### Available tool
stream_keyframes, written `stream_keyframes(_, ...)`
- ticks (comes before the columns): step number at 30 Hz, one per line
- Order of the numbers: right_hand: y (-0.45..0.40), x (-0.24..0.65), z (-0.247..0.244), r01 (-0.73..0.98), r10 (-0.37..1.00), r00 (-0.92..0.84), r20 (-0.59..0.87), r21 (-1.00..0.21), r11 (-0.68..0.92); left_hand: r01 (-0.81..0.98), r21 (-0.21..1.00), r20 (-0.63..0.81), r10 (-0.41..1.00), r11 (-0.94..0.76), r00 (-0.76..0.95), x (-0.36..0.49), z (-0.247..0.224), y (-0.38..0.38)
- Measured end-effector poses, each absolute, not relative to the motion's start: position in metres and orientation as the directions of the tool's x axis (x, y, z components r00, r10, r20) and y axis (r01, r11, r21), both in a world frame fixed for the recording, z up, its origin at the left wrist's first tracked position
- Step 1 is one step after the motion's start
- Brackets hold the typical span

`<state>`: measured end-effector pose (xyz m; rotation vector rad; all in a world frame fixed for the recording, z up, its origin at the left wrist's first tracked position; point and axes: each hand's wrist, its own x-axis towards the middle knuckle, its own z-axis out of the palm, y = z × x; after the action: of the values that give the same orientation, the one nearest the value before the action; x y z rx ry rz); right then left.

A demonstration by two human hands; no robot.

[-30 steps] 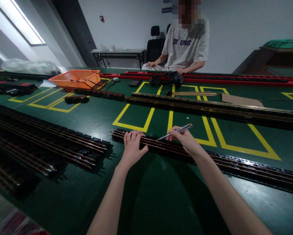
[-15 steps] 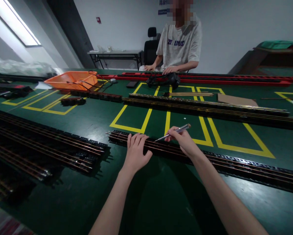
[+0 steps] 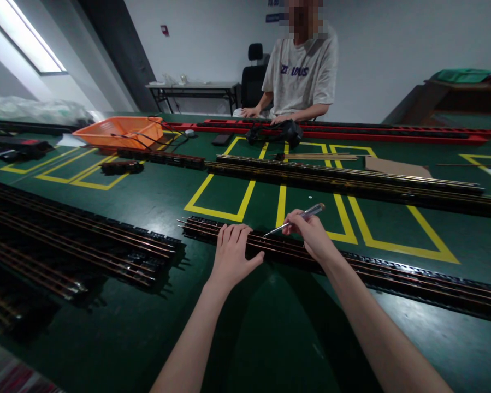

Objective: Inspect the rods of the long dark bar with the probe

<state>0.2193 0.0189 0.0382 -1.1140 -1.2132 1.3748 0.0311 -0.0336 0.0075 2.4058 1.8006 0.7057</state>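
A long black track-like strip [image 3: 392,277] with thin copper-coloured rods along it lies across the green table in front of me. My left hand [image 3: 232,255] rests on its left part, fingers stretched over the strip and thumb spread to the side. Just right of it, my right hand [image 3: 313,236] grips a slim screwdriver [image 3: 309,212] with a clear handle. The screwdriver slants down to the left, its thin metal tip at the rods beside my left fingers. Whether the tip touches a rod is too small to tell.
More rodded black strips [image 3: 118,240] lie at left. Beyond are another long strip [image 3: 343,177], an orange basket [image 3: 118,131] with cables, thin sticks [image 3: 319,156], cardboard [image 3: 396,166] and a black device [image 3: 288,134]. Another person [image 3: 300,76] sits across, hands near a red rail [image 3: 413,134].
My left hand has shifted slightly right along the strip, its thumb reaching farther out. My right hand and the screwdriver have also moved slightly right.
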Motion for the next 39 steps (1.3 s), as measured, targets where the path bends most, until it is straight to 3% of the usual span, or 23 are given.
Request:
stream_keyframes(19, 0.012, 0.239, 0.042, 0.020, 0.988, -0.149, -0.050, -0.999, -0.048, 0.905, 0.283, 0.331, 0.918, -0.317, 0.218, 0.032, 0.006, -0.033)
stream_keyframes(39, 0.012, 0.241, 0.039, -0.048, 0.993, -0.108, -0.048, -0.997, -0.053, 0.900, 0.284, 0.321, 0.918, -0.330, 0.235, 0.030, 0.009, -0.033)
